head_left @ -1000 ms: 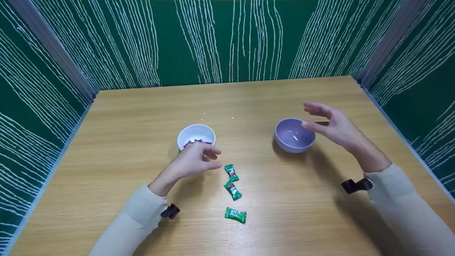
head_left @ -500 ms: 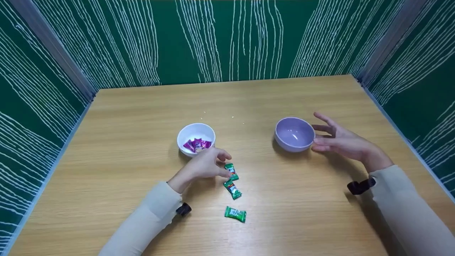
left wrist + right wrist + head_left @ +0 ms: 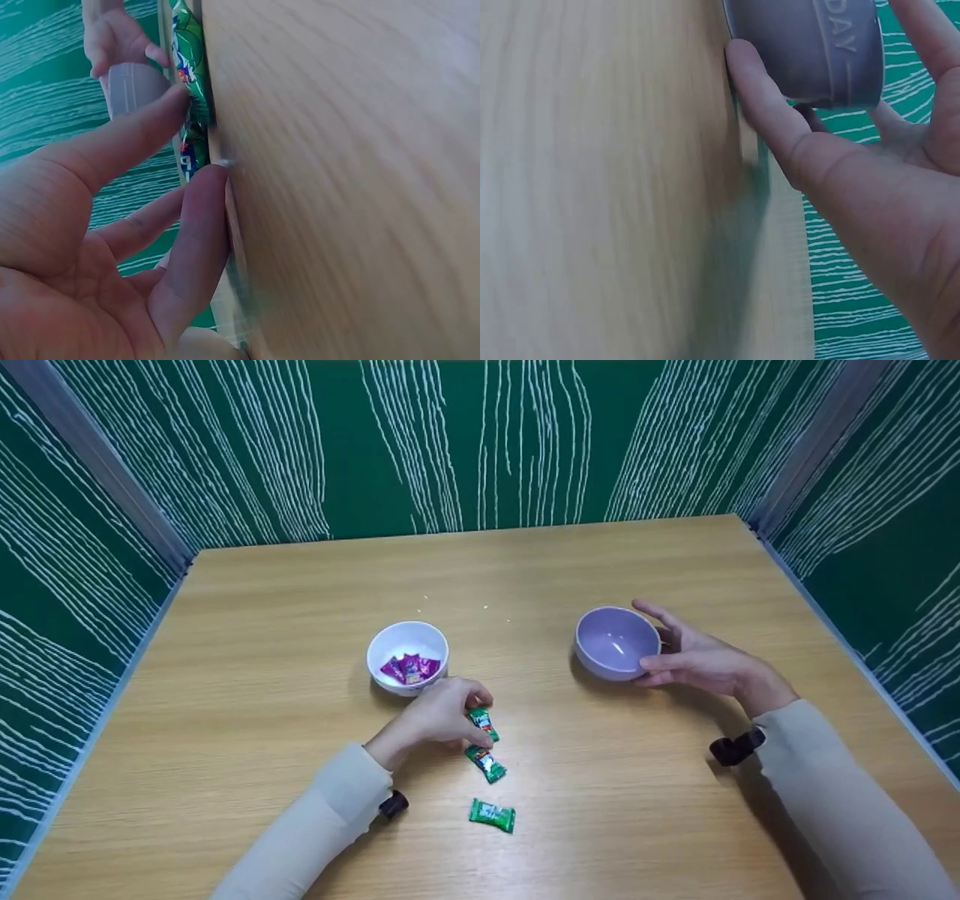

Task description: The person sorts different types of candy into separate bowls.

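My left hand (image 3: 442, 712) reaches down to a green-wrapped candy (image 3: 484, 723), thumb and fingers on either side of it, fingertips low at the tabletop. In the left wrist view a gap shows between thumb and fingers, with green wrappers (image 3: 189, 52) beyond. A second green candy (image 3: 487, 765) lies just below the thumb, and a third (image 3: 492, 815) nearer the front. My right hand (image 3: 705, 664) holds the upright purple bowl (image 3: 615, 641) by its right side. In the right wrist view one finger reaches the base of the bowl (image 3: 810, 45), which carries raised lettering.
A white bowl (image 3: 405, 637) with several purple-wrapped candies (image 3: 410, 667) stands just beyond my left hand. Small pale crumbs lie on the wooden table (image 3: 300, 607) farther back. Green walls with white lines enclose the back and sides.
My left hand has moved from over the white bowl right and down to the nearest green candy. My right hand has lowered and come against the purple bowl's side.
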### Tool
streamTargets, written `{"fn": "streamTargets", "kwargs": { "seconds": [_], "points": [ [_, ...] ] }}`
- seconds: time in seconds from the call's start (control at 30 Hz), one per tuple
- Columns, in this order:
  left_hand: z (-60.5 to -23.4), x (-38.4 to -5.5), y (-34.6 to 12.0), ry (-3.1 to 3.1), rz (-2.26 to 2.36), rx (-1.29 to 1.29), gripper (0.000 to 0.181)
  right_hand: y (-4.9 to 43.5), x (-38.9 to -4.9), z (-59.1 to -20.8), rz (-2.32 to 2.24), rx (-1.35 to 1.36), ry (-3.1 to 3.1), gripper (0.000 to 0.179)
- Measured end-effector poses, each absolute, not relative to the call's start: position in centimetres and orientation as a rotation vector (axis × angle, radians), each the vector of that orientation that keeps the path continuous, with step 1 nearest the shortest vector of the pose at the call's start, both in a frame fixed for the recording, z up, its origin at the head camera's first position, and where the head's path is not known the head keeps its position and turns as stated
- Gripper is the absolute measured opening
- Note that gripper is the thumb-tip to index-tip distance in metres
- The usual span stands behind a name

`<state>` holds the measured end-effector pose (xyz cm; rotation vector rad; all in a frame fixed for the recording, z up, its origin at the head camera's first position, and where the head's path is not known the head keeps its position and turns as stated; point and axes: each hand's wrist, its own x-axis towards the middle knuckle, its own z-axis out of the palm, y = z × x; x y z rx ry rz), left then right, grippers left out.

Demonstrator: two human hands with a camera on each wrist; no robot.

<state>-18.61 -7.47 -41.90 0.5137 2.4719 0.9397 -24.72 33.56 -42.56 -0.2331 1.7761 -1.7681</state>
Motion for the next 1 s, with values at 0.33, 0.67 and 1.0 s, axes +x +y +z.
{"fn": "streamTargets", "kwargs": {
  "seconds": [0.33, 0.67, 1.0],
  "points": [
    [-42.3, -18.5, -7.5, 2.452, 0.971, 0.503, 0.044, 33.2, -25.0, -42.9, -1.824, -0.192, 1.699, 0.095],
    [-42.0, -18.7, -7.1, 2.484, 0.959, 0.505, 0.024, 33.3, -25.1, -43.2, -1.922, -0.153, 1.523, 0.094],
    [-41.4, -19.0, -6.4, 2.314, 1.088, 0.419, 0.028, 33.4, -25.1, -43.3, -1.970, -0.137, 1.405, 0.095]
  ]
}}
